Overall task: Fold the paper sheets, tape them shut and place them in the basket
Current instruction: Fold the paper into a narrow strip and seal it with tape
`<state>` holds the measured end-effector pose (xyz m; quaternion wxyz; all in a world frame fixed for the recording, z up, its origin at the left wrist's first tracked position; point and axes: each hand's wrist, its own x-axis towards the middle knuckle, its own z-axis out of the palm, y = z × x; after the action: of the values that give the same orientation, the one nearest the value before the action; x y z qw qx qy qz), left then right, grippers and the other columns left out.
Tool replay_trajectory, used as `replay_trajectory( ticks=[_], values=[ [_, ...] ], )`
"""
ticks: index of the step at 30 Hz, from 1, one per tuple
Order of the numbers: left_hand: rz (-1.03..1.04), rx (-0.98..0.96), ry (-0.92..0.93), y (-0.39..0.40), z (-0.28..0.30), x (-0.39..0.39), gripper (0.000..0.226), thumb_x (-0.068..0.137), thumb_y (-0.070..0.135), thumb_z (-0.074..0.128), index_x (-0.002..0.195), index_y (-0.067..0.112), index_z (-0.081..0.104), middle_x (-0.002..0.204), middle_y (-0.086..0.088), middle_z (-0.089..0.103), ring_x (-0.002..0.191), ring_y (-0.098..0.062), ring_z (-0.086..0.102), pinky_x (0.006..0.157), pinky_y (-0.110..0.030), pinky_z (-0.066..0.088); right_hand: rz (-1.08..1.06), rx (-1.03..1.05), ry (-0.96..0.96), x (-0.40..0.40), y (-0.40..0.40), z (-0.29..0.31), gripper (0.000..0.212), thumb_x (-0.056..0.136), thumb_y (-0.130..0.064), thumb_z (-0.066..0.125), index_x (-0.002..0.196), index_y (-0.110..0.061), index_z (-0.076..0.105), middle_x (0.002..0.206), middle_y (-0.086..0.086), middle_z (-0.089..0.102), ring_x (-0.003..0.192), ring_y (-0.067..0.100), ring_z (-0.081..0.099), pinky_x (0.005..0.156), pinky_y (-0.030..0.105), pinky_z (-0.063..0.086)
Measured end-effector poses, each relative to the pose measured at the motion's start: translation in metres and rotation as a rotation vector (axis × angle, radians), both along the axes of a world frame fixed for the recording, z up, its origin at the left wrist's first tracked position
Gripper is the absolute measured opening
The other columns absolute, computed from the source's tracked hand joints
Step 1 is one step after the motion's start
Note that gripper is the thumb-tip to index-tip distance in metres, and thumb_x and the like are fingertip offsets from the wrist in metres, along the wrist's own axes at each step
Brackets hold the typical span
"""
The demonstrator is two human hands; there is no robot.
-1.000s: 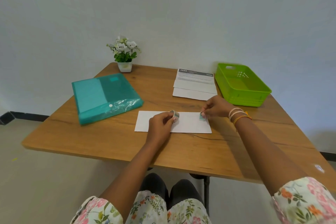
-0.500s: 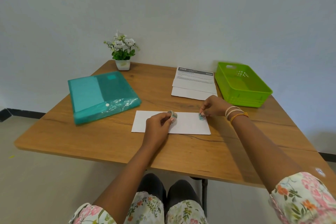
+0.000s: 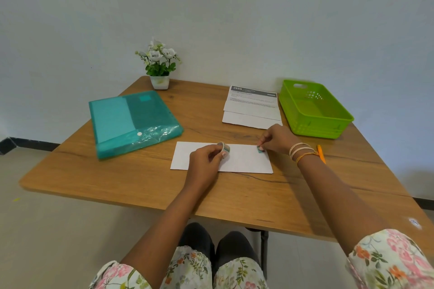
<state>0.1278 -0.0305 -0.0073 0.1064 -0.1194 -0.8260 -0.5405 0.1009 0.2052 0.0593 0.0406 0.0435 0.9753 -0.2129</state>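
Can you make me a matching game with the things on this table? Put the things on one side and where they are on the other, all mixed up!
Things:
1. tape roll
2. green basket
3. flower pot
4. teal folder

Places:
A. far corner, by the wall
B. in the left hand's grip
C. right side of the table
D. left side of the table

Pairs: 1-B, 2-C, 3-A, 4-D

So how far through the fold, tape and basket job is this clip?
Done: one white folded paper sheet lies flat in front. In hand: the left hand holds a small patterned tape roll while the right hand presses a tape piece onto it. Left: the green plastic basket looks empty, and more white sheets wait beside it.
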Motion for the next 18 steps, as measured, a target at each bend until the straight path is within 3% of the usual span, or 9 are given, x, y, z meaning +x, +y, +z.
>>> replay_trajectory(
  ticks=[5, 10, 18],
  values=[
    [0.002, 0.008, -0.004, 0.000, 0.000, 0.000, 0.028, 0.090, 0.021, 0.066, 0.117, 0.015, 0.067, 0.109, 0.004, 0.069, 0.086, 0.012, 0.055, 0.070, 0.002, 0.042, -0.015, -0.003, 0.045, 0.002, -0.001, -0.002, 0.024, 0.074, -0.011, 0.079, 0.097, -0.012, 0.074, 0.095, 0.006, 0.072, 0.088, 0.019, 0.065, 0.078, 0.026, 0.050],
    [-0.008, 0.013, 0.006, 0.000, 0.001, 0.001, 0.027, 0.090, 0.020, 0.066, 0.116, 0.015, 0.068, 0.107, 0.004, 0.070, 0.084, 0.016, 0.055, 0.072, 0.003, 0.041, -0.019, 0.046, 0.137, 0.010, -0.001, -0.012, 0.004, 0.076, -0.015, 0.076, 0.079, -0.014, 0.074, 0.087, 0.006, 0.073, 0.076, 0.013, 0.057, 0.056, 0.017, 0.034],
    [-0.008, 0.002, 0.005, -0.001, 0.002, 0.001, 0.029, 0.090, 0.022, 0.065, 0.118, 0.014, 0.067, 0.110, 0.003, 0.070, 0.087, 0.009, 0.057, 0.071, -0.003, 0.044, -0.012, 0.015, 0.145, 0.015, 0.002, -0.022, 0.018, 0.082, -0.017, 0.072, 0.100, -0.014, 0.075, 0.090, 0.005, 0.072, 0.075, 0.009, 0.052, 0.057, 0.017, 0.033]
  ],
)
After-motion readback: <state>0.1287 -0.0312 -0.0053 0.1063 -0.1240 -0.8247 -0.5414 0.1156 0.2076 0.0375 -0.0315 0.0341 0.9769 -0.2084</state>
